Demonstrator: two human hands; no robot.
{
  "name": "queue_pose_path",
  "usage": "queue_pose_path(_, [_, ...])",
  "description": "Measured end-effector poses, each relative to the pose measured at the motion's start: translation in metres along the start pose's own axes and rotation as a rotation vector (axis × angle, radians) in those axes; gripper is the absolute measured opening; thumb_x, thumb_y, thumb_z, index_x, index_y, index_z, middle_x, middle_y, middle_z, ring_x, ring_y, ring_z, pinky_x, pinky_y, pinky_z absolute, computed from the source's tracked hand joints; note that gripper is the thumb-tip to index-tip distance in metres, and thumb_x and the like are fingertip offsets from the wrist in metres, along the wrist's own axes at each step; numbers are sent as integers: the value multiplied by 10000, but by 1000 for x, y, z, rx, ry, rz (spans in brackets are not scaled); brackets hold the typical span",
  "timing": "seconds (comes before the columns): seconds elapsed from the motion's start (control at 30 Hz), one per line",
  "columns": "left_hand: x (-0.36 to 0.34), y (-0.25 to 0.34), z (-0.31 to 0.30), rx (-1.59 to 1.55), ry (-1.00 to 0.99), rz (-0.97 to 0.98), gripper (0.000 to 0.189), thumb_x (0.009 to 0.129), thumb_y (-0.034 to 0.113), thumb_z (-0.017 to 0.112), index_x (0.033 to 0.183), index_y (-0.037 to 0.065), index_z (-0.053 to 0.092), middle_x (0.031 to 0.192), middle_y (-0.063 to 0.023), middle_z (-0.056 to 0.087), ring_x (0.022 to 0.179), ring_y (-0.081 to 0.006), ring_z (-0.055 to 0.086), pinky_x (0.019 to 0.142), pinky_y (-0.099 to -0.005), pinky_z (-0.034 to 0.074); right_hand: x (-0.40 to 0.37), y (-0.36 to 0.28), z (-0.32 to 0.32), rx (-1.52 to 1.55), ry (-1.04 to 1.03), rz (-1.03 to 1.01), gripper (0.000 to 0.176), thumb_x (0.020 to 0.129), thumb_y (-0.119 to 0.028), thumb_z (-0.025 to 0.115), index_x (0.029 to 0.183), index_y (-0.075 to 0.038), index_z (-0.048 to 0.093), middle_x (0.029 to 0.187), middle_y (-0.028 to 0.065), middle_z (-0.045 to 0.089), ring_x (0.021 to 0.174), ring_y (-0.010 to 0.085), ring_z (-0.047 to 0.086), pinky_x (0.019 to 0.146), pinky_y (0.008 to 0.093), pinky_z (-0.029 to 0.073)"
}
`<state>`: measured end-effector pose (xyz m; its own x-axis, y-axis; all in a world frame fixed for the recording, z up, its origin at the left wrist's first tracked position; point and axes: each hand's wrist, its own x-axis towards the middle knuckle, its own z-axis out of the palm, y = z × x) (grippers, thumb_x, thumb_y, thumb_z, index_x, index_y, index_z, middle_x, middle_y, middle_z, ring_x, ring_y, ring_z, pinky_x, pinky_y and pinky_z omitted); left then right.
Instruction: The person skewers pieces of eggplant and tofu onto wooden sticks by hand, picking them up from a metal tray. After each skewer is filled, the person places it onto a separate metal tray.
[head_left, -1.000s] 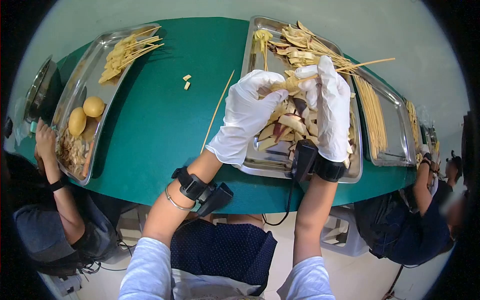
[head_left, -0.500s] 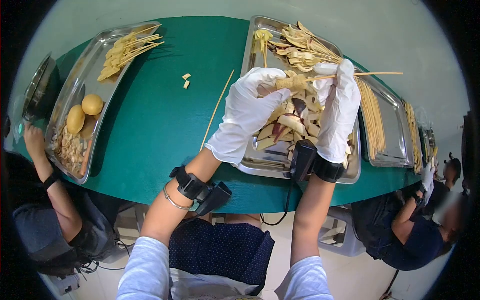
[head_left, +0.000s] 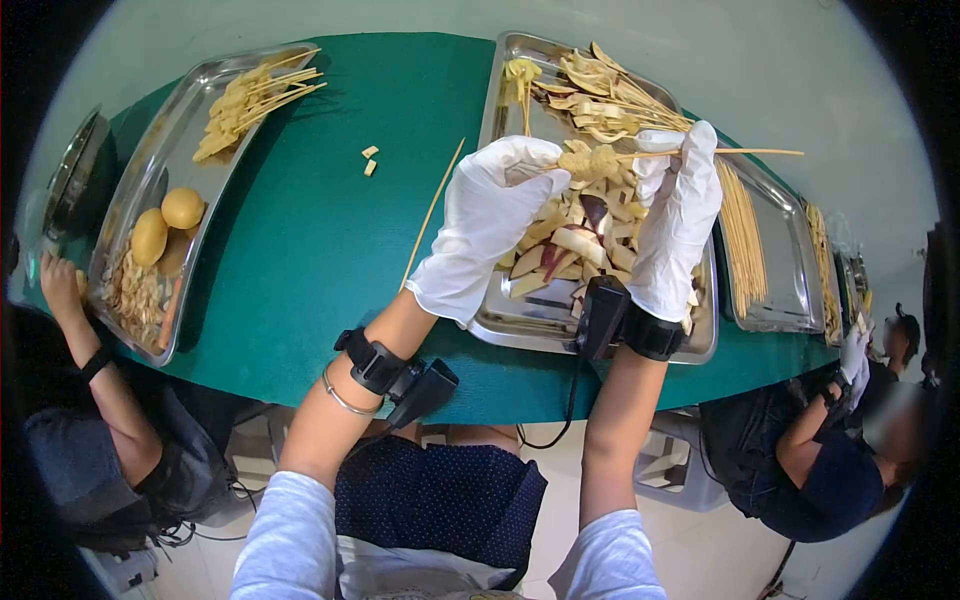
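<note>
My right hand (head_left: 677, 215), in a white glove, is closed on a thin wooden skewer (head_left: 760, 152) whose bare end points right. Pale, lumpy food pieces (head_left: 592, 164) are threaded on the skewer's left part. My left hand (head_left: 497, 210), also gloved, pinches the left end of these pieces between thumb and fingers; the fingertips are partly hidden. Both hands are above a metal tray (head_left: 500, 318) with a heap of cut pale chunks (head_left: 575, 245), some with dark red skin. Loaded skewers (head_left: 600, 90) lie at the tray's far end.
A lone skewer (head_left: 432, 215) and small pale bits (head_left: 370, 160) lie on the green table (head_left: 330, 250). The left tray (head_left: 190, 270) holds loaded skewers, two round yellow potatoes (head_left: 165, 228) and peelings. Bare skewers (head_left: 742, 240) fill another tray at right. People sit on both sides.
My left hand has shifted slightly left on the food, uncovering more of the threaded pieces. My right hand stays on the skewer. The hand of the person at left has moved slightly.
</note>
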<state>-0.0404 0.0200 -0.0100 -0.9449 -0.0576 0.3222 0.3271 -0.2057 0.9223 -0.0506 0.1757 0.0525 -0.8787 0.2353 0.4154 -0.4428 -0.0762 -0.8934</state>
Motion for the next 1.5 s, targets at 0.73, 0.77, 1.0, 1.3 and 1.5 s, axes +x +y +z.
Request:
queue_pose_path(0.73, [2,-1,-1,-116,71,62,202,838,21,661,1034,-4,621,937,-47,664,818,-88,629,727,-232,528,-9,-2,15,-137,-398,289,237,848,-207,684,1022,-54,634,798,-34,622,613,11,468,527,168,352])
queue_pose_path(0.77, [2,-1,-2,-134,63,53,198,839,22,661,1031,-3,621,934,-47,664,814,-89,629,726,-232,528,-8,-2,14,-128,-396,300,227,848,-207,686,1010,-55,639,794,-33,625,617,14,471,534,169,355])
queue_pose_path(1.0, [2,2,-2,-104,49,69,178,841,39,665,1009,0,621,909,-39,660,803,-88,626,723,-229,525,-8,-3,13,-128,-334,280,206,844,-217,692,970,-60,647,787,-32,621,659,24,486,583,188,384])
queue_pose_path(1.3, [2,-1,-2,-113,50,84,173,842,44,665,1003,2,620,895,-23,653,792,-75,616,715,-222,516,-6,-3,12,-131,-325,244,240,859,-254,672,977,-47,642,809,-24,614,681,39,507,608,189,388])
queue_pose_path(1.5, [3,2,-4,-102,40,41,263,828,30,667,1078,7,590,970,-39,642,869,-87,609,763,-229,509,-7,-4,11,37,-167,122,272,900,-300,624,975,-39,641,813,-10,609,692,41,521,607,180,382])
